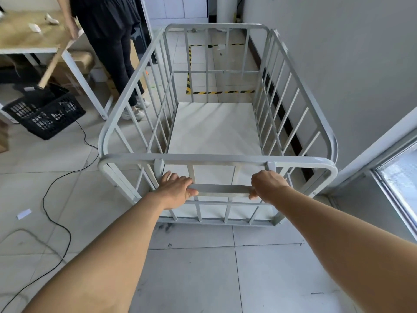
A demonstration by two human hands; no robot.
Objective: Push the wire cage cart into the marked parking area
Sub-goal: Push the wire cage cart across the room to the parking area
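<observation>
**Cart lined up, parking box dead ahead**

Both hands grip the flat handle bar (pixel 222 190) at the near end of the wire cage cart (pixel 214 132): left hand (pixel 178 188) w/ fingers curled over its left end, right hand (pixel 267 185) wrapped round the right end. Arms roughly even, neither clearly nearer. Cart's long axis runs straight away from the person, its far end just short of the yellow-black floor tape (pixel 216 92) marking the parking area. Right side runs close along the wall (pixel 338 64); a bystander (pixel 112 41) stands near the front-left corner. Judgement: push straight fwd, little steering needed.
</observation>
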